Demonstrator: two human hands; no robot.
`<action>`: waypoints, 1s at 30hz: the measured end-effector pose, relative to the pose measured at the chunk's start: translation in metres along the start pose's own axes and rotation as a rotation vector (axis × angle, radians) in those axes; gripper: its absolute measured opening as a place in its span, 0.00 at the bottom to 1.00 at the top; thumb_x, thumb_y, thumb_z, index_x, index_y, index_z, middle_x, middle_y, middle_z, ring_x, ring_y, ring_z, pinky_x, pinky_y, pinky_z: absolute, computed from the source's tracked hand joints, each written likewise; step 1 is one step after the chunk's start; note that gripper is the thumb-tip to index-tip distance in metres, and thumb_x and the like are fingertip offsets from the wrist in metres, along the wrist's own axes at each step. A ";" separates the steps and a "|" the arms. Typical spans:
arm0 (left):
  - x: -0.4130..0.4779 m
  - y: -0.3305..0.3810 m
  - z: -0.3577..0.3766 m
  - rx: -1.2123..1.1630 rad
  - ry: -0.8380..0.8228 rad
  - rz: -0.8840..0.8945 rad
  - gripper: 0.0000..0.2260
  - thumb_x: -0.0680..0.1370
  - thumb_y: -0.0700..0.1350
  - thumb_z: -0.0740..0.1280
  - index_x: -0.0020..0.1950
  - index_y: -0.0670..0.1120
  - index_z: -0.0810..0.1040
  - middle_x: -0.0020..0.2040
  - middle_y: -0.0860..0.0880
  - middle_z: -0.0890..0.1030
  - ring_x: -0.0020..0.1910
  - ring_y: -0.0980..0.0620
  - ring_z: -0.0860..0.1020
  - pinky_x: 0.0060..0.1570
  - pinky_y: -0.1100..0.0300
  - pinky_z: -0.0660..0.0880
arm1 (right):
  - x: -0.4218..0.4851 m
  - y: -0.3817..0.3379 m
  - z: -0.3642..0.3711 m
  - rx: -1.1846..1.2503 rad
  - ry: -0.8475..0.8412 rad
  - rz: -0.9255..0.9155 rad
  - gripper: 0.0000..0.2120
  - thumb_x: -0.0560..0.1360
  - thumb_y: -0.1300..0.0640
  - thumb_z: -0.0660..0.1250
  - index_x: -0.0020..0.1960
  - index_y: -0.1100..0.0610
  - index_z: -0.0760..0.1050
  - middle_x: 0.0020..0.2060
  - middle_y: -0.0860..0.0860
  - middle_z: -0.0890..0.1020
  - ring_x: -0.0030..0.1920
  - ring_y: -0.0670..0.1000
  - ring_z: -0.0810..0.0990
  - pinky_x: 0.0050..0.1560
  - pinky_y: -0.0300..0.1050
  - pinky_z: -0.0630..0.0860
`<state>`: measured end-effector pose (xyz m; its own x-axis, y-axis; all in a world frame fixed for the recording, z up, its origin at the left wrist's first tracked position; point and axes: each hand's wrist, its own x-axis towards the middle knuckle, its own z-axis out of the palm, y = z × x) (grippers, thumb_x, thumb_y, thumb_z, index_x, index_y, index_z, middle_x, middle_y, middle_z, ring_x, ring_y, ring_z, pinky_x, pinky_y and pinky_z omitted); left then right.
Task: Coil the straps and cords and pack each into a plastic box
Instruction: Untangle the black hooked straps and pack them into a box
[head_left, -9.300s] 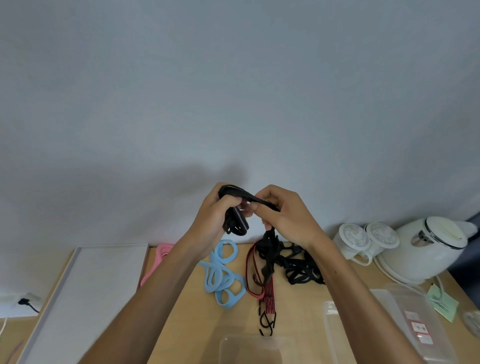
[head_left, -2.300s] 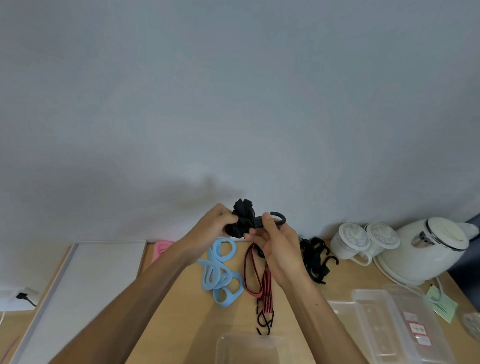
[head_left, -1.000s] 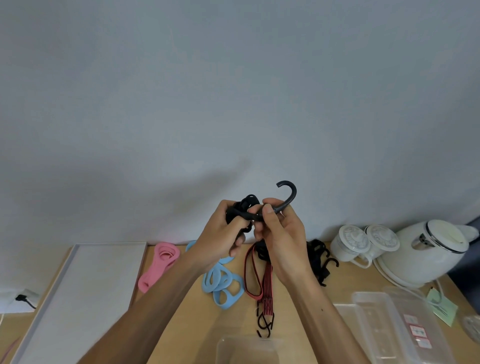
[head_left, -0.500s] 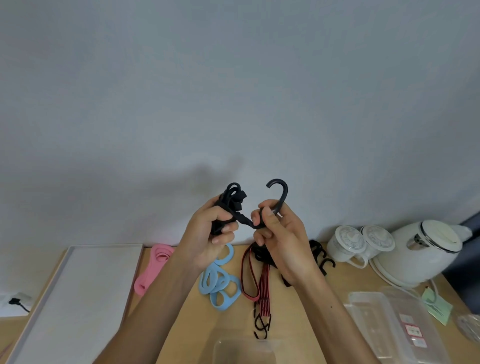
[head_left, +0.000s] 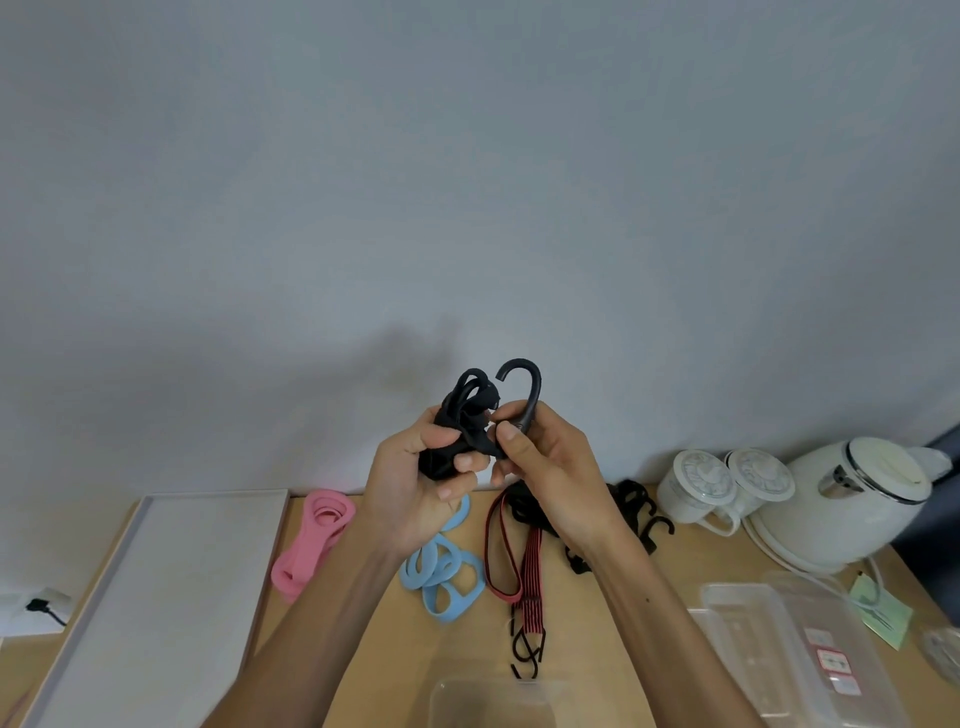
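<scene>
We hold the coiled black cord (head_left: 460, 415) above the worktop (head_left: 405, 665), straight beyond the clear plastic box (head_left: 467, 691): left hand (head_left: 415, 483) clenched round the bundle, right hand (head_left: 550, 467) pinching its hook (head_left: 530, 387), shank upright. The box sits centred between our forearms, an equal reach, we judge.

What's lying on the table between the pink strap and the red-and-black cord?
A heap of light blue strap loops, partly hidden behind the left forearm, as the head view shows.

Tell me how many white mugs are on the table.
2. The left mug stands right of the black cords; the right mug stands between it and the kettle. None seems hidden.
</scene>
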<state>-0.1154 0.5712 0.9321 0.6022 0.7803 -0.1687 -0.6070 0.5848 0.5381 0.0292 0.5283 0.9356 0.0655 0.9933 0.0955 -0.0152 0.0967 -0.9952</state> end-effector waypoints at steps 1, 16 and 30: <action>0.001 0.000 -0.001 -0.004 -0.024 0.000 0.31 0.57 0.35 0.75 0.59 0.41 0.71 0.46 0.40 0.77 0.28 0.51 0.72 0.19 0.66 0.69 | 0.001 -0.001 0.001 0.012 0.018 0.004 0.05 0.79 0.60 0.62 0.51 0.58 0.76 0.38 0.47 0.81 0.34 0.53 0.77 0.45 0.48 0.77; 0.001 -0.007 -0.003 0.695 0.134 0.280 0.18 0.78 0.51 0.59 0.59 0.38 0.75 0.54 0.42 0.80 0.51 0.49 0.77 0.46 0.60 0.75 | 0.001 -0.009 -0.001 -0.029 0.077 0.077 0.08 0.79 0.57 0.63 0.53 0.58 0.78 0.33 0.56 0.79 0.32 0.51 0.80 0.55 0.62 0.77; 0.001 -0.010 0.012 1.194 0.359 0.374 0.16 0.74 0.62 0.63 0.48 0.50 0.73 0.34 0.53 0.76 0.31 0.55 0.73 0.36 0.59 0.71 | -0.001 -0.023 0.008 -0.183 0.036 0.015 0.10 0.78 0.58 0.64 0.58 0.56 0.78 0.33 0.51 0.81 0.32 0.51 0.79 0.42 0.47 0.81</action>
<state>-0.1026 0.5629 0.9362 0.2135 0.9761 0.0404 0.2388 -0.0923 0.9667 0.0213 0.5257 0.9586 0.1023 0.9912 0.0835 0.1656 0.0658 -0.9840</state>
